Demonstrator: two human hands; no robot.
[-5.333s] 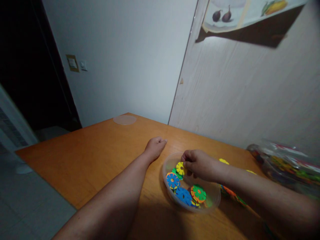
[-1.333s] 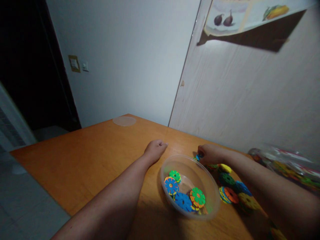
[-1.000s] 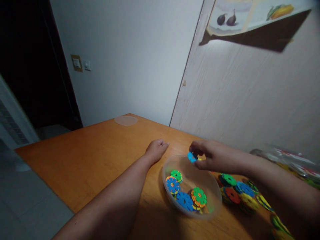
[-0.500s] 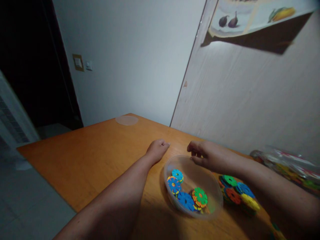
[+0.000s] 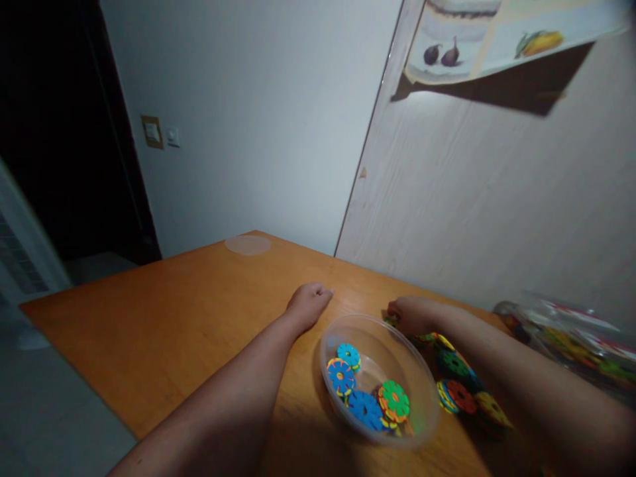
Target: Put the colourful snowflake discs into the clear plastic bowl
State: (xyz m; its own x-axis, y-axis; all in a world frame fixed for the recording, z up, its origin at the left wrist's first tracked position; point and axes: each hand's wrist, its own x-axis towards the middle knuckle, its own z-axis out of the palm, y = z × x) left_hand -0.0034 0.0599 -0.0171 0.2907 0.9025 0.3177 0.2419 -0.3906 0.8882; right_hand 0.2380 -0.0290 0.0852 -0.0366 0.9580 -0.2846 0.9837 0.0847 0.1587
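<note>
My left hand (image 5: 309, 306) rests on the table as a closed fist, left of a clear plastic bowl (image 5: 427, 434); whatever its fingers may hold is hidden. Inside the bowl lie stacks of notched interlocking discs, among them a blue disc (image 5: 365, 409) and a green disc (image 5: 395, 399). Just past the bowl's far right rim, my right hand (image 5: 410, 315) is low over the table, its fingers closed around some yellow-green interlocking discs (image 5: 391, 322), mostly covered by the hand. More stacked discs (image 5: 458, 396) sit beside the bowl, partly under my right forearm.
A clear bag (image 5: 581, 338) with colourful pieces lies at the right by the wall. A round translucent lid (image 5: 247, 245) is at the far corner of the wooden table (image 5: 199, 318). A pale wall and panel (image 5: 472, 199) rise behind the table.
My right hand has dropped from above the bowl's far rim to the table beyond it, and its fingers have closed on discs. My left hand keeps its place. The view has shifted slightly.
</note>
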